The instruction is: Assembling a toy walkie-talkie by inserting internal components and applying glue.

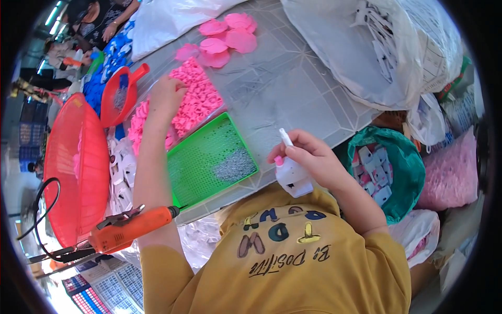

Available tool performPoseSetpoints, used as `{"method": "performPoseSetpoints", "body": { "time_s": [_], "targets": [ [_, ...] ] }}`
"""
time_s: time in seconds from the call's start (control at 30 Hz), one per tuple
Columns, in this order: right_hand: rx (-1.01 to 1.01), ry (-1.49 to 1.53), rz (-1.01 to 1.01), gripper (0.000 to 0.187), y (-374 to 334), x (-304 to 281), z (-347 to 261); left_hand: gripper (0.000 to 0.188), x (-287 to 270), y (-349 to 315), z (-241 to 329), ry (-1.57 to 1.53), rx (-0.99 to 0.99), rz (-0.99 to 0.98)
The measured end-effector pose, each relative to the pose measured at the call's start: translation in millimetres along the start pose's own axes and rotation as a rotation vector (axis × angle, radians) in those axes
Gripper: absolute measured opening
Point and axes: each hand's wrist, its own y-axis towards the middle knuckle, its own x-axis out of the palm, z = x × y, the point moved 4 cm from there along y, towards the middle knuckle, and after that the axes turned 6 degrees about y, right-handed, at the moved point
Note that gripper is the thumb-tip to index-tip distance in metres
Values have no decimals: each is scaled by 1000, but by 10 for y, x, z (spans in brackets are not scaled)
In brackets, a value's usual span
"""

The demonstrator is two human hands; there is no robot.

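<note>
My left hand (pixel 166 98) reaches over a heap of small pink plastic pieces (pixel 197 97) on the table. Its fingers are bent and drawn together at the heap; what they pinch, if anything, is too small to make out. In front of my chest, my right hand (pixel 308 152) grips a white plastic toy part (pixel 292 178) with a narrow white tip pointing up and a small pink knob on its side. Between my hands lies a green perforated tray (pixel 191 170), with small metal screws (pixel 235 165) gathered toward its right end.
An orange electric screwdriver (pixel 133 229) lies by my left forearm. At left stand a red basket (pixel 68 167) and a red dustpan (pixel 110 99). Pink discs (pixel 213 45) lie farther back. White parts fill a bag (pixel 334 47) and a green-lined bin (pixel 413 180) at right. Another person (pixel 99 23) works far left.
</note>
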Motion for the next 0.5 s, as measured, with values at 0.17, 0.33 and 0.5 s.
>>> {"method": "performPoseSetpoints", "body": {
  "time_s": [0.17, 0.33, 0.5],
  "targets": [
    [-32, -40, 47, 23, 15, -42, 16, 14, -199, -55, 160, -284, -20, 59],
    [-30, -190, 63, 27, 67, 4, -64, 15, -808, -538, 1225, -1063, 60, -301],
    [-139, -319, 166, 22, 62, 25, -2, 15, -784, -881, 1611, -1148, 186, -340]
  ]
}}
